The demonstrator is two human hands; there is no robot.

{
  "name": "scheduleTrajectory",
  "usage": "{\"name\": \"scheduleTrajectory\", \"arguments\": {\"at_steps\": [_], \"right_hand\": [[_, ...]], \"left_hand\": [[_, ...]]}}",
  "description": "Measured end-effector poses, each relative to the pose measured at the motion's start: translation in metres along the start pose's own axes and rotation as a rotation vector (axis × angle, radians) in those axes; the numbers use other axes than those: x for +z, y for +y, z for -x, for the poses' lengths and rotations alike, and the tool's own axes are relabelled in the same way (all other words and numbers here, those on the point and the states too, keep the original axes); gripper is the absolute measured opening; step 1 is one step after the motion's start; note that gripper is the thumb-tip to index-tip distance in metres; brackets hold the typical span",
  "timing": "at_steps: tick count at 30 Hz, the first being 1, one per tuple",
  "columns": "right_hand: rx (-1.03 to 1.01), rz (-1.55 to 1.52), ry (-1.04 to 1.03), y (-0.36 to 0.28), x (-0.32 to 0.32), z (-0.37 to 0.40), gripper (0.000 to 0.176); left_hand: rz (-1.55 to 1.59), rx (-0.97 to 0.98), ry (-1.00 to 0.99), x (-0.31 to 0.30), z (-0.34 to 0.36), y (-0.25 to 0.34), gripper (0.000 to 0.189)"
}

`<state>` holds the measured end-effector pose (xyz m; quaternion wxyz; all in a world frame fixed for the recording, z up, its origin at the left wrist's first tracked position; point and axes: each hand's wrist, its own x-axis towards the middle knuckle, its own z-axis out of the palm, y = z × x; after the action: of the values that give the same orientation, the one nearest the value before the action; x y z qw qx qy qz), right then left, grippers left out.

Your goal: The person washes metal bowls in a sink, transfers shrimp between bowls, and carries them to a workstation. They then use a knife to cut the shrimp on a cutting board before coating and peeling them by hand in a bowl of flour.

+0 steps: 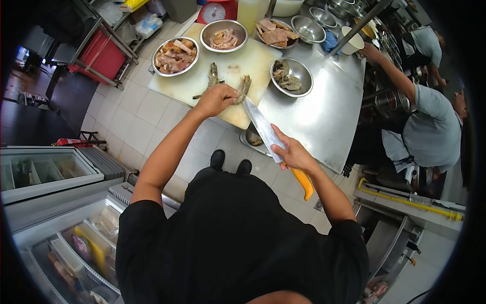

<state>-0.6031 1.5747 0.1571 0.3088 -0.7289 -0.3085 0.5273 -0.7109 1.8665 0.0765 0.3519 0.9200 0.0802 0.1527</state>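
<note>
My left hand (217,100) is closed at the front of the cutting board (182,90), its fingertips pinching a grey raw prawn (244,86). Another prawn (212,75) lies on the board just beyond that hand. In my right hand (294,152) is a large knife (260,123), gripped where the wide blade meets the yellow handle. The handle sticks out below the fingers, toward me. The blade slants up to the left, with its tip right by the held prawn. To the right, a steel bowl (307,76) holds several prawns.
On the board's far side stand bowls of meat pieces (177,57) and pale strips (224,38). Farther back are a red scale (215,11) and meat slabs (276,34). A person in grey (433,126) reaches over the steel table's (329,111) right side. An open freezer (76,243) stands at lower left.
</note>
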Motion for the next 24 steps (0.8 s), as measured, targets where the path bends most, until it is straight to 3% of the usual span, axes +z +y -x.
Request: {"name": "scheduleTrajectory", "arguments": {"at_steps": [4,11,17,19,22,24], "right_hand": [[0.011,0.109,-0.027,-0.001,-0.006,0.008,0.064],[0.002,-0.046,-0.016,-0.002,0.012,-0.002,0.066],[-0.009,-0.032,0.018,-0.002,0.025,-0.009,0.063],[-0.011,-0.046,0.020,0.001,0.028,-0.014,0.064],[-0.007,-0.054,0.024,0.002,0.018,-0.018,0.063],[-0.056,-0.063,0.026,0.001,0.012,-0.018,0.063]], "left_hand": [[-0.042,-0.036,0.031,0.000,0.002,0.004,0.017],[-0.032,-0.101,0.040,0.002,0.003,0.009,0.015],[-0.174,-0.056,0.210,0.019,0.008,0.015,0.016],[-0.109,-0.274,0.244,0.026,0.010,0.020,0.012],[0.080,-0.358,0.147,0.014,0.010,0.017,0.014],[0.047,-0.272,0.122,0.004,0.012,0.014,0.015]]}}
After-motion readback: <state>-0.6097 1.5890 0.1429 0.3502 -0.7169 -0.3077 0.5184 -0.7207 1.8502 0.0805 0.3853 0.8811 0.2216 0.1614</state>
